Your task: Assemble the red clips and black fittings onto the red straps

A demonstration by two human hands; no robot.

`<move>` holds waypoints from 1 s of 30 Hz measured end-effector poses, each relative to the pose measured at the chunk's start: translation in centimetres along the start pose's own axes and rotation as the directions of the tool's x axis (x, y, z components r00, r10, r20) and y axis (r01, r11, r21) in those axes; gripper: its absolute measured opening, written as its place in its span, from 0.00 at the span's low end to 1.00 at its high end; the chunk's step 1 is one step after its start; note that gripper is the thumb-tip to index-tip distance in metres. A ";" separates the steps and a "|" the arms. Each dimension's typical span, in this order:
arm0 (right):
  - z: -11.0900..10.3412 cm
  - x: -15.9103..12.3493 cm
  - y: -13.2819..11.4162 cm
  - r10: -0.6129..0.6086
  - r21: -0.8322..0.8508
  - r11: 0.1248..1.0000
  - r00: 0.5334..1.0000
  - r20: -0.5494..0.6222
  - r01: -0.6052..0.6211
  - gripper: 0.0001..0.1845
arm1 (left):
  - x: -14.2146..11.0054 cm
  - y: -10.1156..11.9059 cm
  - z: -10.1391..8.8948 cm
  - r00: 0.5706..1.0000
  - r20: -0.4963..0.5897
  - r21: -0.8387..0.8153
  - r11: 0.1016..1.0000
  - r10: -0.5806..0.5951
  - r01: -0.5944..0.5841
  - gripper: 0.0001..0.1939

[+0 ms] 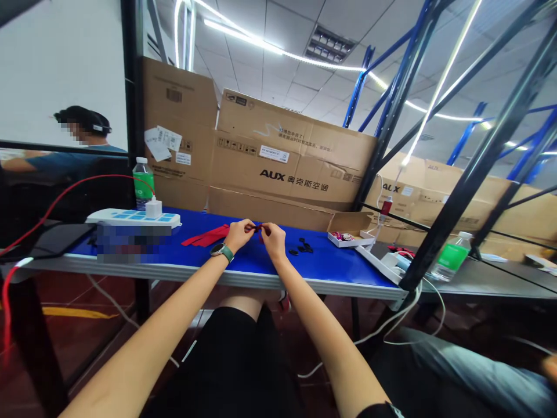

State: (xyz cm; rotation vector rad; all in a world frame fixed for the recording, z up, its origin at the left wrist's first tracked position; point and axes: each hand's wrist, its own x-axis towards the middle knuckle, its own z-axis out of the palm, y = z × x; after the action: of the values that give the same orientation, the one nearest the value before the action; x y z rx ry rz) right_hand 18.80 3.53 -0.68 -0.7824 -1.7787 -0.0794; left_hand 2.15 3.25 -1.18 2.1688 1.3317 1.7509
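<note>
Above the blue tabletop, my left hand (237,234) and my right hand (274,240) meet with pinched fingers. Between them is a small red strip (260,234) with a dark part at the fingertips; the fingers hide most of it, so its exact form is unclear. A green-banded watch sits on my left wrist. Several flat red fabric strips (205,237) lie on the table just left of my left hand. To the right of my right hand are several small black plastic pieces (306,246), apart from it.
A white power strip (169,219) with a plugged-in charger and a green-labelled bottle (143,184) stand at the left. At the right are an open small box (351,239) and a black rack post. Large cardboard (287,157) walls the back. A person sits beyond, at left.
</note>
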 end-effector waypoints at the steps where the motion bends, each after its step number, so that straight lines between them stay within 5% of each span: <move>1: 0.0 0.0 0.0 -0.003 0.001 1.000 1.000 0.005 0.003 0.09 | 0.0 0.1 -0.1 1.000 -0.006 0.006 1.000 0.000 0.000 0.06; 8: -0.2 -0.3 -0.1 0.019 -0.079 0.997 0.993 0.115 -0.010 0.07 | -0.2 0.6 -0.6 0.999 -0.003 0.057 0.998 0.040 -0.040 0.06; 18: -0.4 -0.4 -1.1 -0.015 -0.212 0.977 0.996 0.089 0.033 0.10 | -0.2 1.3 -0.5 0.999 -0.034 -0.029 0.999 0.027 -0.028 0.06; 30: -0.3 -0.3 -0.1 0.055 -0.165 0.986 0.988 0.146 -0.031 0.08 | -0.2 1.6 -0.9 0.979 0.130 0.055 0.984 0.158 -0.167 0.06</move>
State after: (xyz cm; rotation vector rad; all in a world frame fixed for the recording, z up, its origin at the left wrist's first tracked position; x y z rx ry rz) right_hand 19.05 3.15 -0.76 -0.9649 -1.9141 -0.1411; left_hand 2.33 1.74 -0.23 2.4425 1.2320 1.6102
